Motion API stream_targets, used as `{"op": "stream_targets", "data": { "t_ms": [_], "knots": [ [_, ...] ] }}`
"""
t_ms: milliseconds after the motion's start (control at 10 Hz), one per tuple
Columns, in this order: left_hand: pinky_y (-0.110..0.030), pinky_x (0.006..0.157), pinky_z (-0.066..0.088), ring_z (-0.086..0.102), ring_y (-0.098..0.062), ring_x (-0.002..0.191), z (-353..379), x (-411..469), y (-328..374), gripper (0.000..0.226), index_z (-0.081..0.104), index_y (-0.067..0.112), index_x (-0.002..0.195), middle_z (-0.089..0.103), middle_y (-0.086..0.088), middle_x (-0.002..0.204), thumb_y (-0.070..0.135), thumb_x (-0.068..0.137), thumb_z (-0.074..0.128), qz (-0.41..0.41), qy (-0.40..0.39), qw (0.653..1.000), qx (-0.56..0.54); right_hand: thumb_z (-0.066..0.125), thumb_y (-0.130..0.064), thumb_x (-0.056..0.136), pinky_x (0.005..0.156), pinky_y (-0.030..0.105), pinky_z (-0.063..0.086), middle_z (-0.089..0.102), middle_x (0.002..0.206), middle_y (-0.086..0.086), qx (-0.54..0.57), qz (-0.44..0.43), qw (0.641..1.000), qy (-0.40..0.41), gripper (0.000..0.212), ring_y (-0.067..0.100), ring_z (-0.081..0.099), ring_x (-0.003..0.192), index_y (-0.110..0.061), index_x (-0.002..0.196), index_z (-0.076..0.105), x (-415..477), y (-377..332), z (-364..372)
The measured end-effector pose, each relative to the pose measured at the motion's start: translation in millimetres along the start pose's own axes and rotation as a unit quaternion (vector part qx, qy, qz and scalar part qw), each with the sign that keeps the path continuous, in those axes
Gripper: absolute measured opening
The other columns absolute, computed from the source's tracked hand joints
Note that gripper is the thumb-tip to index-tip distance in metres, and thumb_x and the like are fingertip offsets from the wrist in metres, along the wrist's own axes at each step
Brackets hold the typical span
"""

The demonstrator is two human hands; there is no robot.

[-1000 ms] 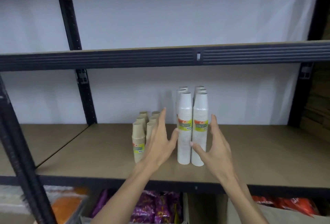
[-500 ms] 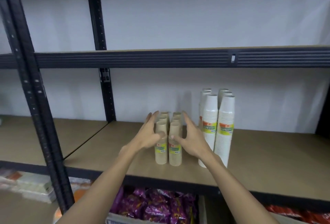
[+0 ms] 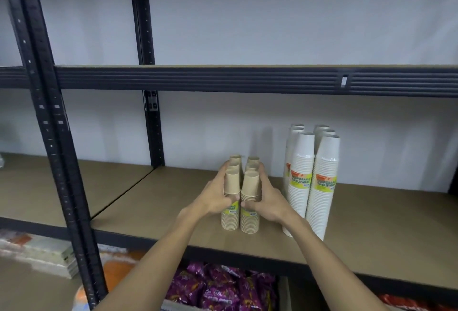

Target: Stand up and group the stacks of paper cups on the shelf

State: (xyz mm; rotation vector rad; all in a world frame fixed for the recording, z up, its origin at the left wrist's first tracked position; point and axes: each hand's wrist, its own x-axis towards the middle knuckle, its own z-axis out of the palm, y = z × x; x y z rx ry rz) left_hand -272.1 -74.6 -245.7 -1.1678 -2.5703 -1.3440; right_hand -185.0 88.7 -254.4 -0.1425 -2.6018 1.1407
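Our left hand (image 3: pixel 214 199) and right hand (image 3: pixel 269 201) curl round the short brown paper cup stacks (image 3: pixel 231 181), squeezing them together. The tall white paper cup stacks (image 3: pixel 301 162) just right already stand grouped, so we judge little remains.

The 2 bare forearms reach forward and up, angling in toward each other. The left hand (image 3: pixel 214 196) clasps the left flank of the brown cup stacks (image 3: pixel 250 183), fingers curled toward the far side and thumb lying across the near face. The right hand (image 3: pixel 271 202) mirrors it from the opposite flank, and the 2 thumb tips nearly meet between the palms.
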Motion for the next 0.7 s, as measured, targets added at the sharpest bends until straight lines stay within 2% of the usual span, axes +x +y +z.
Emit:
{"op": "stream_targets", "data": {
  "t_ms": [200, 300, 400, 500, 600, 700],
  "knots": [
    [-0.017, 0.095, 0.033, 0.051, -0.009, 0.122, 1, 0, 2, 0.095, 0.015, 0.036, 0.152, 0.05, 0.02, 0.125, 0.015, 0.08, 0.075, -0.003, 0.0, 1.0, 0.006, 0.08, -0.026, 0.075, 0.106, 0.038, 0.042, 0.05, 0.146, -0.007, -0.001, -0.006, 1.0, 0.002, 0.121, 0.023, 0.052, 0.13, -0.046, 0.15, -0.011, 3, -1, 5],
    [-0.021, 0.097, 0.033, 0.051, -0.015, 0.127, 1, -1, 5, 0.096, 0.012, 0.035, 0.152, 0.048, 0.019, 0.126, 0.015, 0.081, 0.074, -0.004, -0.001, 1.0, 0.008, 0.081, -0.026, 0.075, 0.099, 0.031, 0.043, 0.052, 0.144, -0.006, 0.006, -0.006, 1.0, 0.001, 0.12, 0.022, 0.054, 0.127, -0.045, 0.151, -0.01, 2, -1, 3],
    [-0.023, 0.096, 0.035, 0.05, -0.02, 0.129, 1, -8, 14, 0.103, 0.003, 0.031, 0.154, 0.048, 0.018, 0.127, 0.019, 0.08, 0.074, -0.016, 0.0, 1.0, 0.006, 0.081, -0.027, 0.077, 0.096, 0.022, 0.037, 0.046, 0.147, -0.009, 0.022, -0.014, 0.999, 0.02, 0.118, 0.011, 0.05, 0.127, -0.041, 0.153, -0.009, -8, -9, -2],
    [-0.038, 0.109, 0.036, 0.04, -0.022, 0.138, 0, -16, 22, 0.11, -0.004, 0.031, 0.155, 0.039, 0.005, 0.152, 0.035, 0.073, 0.07, -0.028, 0.041, 0.999, -0.012, 0.077, -0.028, 0.083, 0.101, 0.016, 0.027, 0.034, 0.154, -0.012, 0.022, -0.03, 0.998, 0.049, 0.111, 0.01, 0.036, 0.138, -0.033, 0.155, -0.007, -25, -19, -11],
    [-0.044, 0.115, 0.03, 0.027, -0.02, 0.145, 6, -27, 39, 0.083, 0.014, 0.023, 0.154, 0.029, -0.002, 0.159, 0.034, 0.087, 0.06, 0.017, 0.144, 0.987, 0.065, 0.072, -0.036, 0.087, 0.112, 0.027, 0.026, 0.018, 0.16, -0.015, -0.009, -0.047, 0.994, 0.103, 0.101, 0.013, 0.025, 0.146, -0.034, 0.156, -0.001, -52, -23, -30],
    [-0.045, 0.114, 0.031, 0.026, -0.015, 0.145, 18, -30, 71, 0.057, 0.035, 0.021, 0.147, 0.034, -0.001, 0.155, 0.035, 0.094, 0.05, 0.122, 0.201, 0.962, 0.137, 0.067, -0.036, 0.09, 0.11, 0.027, 0.031, 0.025, 0.159, -0.016, -0.013, -0.065, 0.983, 0.17, 0.085, 0.009, 0.031, 0.143, -0.036, 0.155, 0.013, -77, -34, -62]
  ]
}}
